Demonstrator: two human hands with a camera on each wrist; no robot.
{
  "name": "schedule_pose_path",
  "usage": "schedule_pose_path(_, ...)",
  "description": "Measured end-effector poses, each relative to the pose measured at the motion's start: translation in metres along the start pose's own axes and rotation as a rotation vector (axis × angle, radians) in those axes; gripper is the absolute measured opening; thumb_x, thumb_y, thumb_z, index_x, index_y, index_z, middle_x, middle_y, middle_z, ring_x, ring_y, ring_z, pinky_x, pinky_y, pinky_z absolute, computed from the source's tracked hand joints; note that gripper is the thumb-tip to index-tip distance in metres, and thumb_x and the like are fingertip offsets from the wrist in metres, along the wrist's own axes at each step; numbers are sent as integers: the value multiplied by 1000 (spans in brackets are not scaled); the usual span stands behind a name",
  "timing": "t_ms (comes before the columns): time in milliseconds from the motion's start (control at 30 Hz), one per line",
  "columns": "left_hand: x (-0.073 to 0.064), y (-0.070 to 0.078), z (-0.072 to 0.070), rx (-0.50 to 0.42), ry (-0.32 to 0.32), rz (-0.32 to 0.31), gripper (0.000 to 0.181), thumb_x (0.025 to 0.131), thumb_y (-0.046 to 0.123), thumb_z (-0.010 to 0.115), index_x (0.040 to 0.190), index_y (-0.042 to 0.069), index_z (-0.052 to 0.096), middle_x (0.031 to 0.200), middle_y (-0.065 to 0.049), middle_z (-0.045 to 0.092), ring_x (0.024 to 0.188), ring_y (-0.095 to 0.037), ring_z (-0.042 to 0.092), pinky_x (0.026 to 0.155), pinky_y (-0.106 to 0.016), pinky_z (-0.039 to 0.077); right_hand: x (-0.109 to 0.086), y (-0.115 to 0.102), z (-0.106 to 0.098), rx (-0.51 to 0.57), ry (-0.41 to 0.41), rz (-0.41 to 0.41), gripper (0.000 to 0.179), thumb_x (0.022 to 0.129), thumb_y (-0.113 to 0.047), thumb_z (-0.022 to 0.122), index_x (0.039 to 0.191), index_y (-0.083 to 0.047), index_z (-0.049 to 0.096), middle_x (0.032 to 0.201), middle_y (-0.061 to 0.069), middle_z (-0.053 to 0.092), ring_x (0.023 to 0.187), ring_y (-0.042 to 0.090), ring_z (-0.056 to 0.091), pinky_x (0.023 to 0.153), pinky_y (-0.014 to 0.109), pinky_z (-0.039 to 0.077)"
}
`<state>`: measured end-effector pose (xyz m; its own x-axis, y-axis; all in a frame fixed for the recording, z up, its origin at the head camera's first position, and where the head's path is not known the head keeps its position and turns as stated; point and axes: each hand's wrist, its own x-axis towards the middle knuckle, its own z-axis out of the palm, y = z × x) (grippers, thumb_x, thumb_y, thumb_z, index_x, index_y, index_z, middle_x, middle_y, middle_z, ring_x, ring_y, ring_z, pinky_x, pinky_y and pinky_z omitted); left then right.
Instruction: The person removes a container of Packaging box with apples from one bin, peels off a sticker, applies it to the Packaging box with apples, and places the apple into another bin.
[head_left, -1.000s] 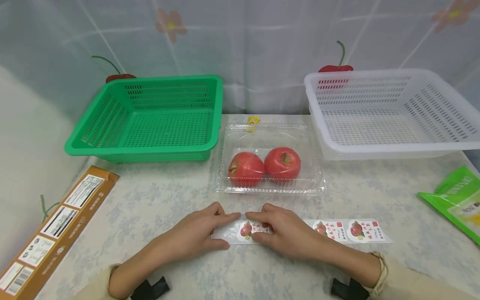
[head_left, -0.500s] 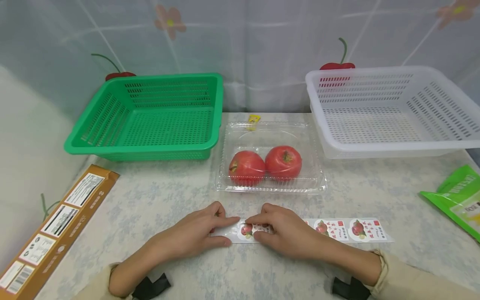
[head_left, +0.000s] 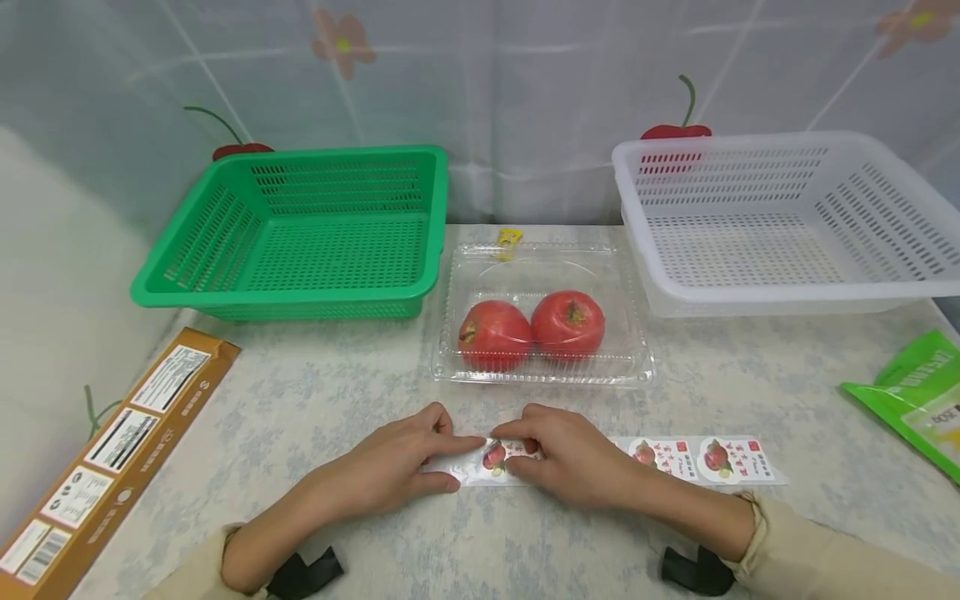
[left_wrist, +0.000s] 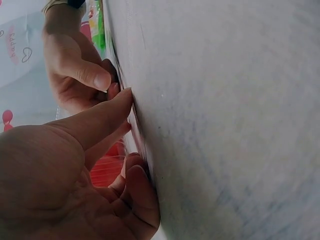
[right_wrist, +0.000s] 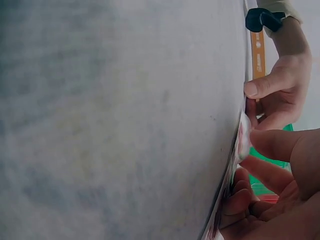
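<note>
A strip of apple-printed stickers [head_left: 693, 461] lies flat across the front of the table. My left hand [head_left: 390, 458] touches its left end with index finger and thumb extended and spread apart. My right hand [head_left: 577, 458] holds the leftmost visible sticker [head_left: 495, 457] near its edges with thumb and index finger. In the right wrist view that sticker [right_wrist: 243, 136] bows up slightly by the thumb. The two index fingertips almost meet. In the left wrist view, the left hand [left_wrist: 75, 165] hides much of the strip. The right palm covers its middle.
Two red apples [head_left: 495, 335] sit in a clear plastic clamshell box [head_left: 626, 367] behind the hands. Farther back stand a green basket [head_left: 300, 298] and a white basket [head_left: 787, 293]. A brown carton [head_left: 112, 462] lies left, a green bag [head_left: 915, 400] right. A small yellow packet [head_left: 508, 237] lies behind the box.
The hands stay nearly in place. My left index fingertip has shifted slightly right along the leftmost visible sticker's top edge. The baskets and box have not moved; the view shifts a little.
</note>
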<state>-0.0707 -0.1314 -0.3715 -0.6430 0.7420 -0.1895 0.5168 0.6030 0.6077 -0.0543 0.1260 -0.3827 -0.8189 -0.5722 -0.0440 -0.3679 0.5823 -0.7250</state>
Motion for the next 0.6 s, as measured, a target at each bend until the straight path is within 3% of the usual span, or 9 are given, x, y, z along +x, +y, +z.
schedule_pose_path(233,0,-1,0,-3,2,-3,49,90,24,75,137,21,61,98,9,43,69,-5,42,61,-21,41,2,0,-2,4,13,-15,17,85,-8,75,94,-21,71,78,-12,48,72,7,48,63,26,43)
schedule_pose_path(600,0,0,1,-23,14,-11,46,91,27,73,136,21,63,98,9,45,69,-4,42,61,-21,41,3,-1,-1,5,32,-17,14,89,-10,72,90,-23,67,75,-13,48,70,5,47,62,26,43)
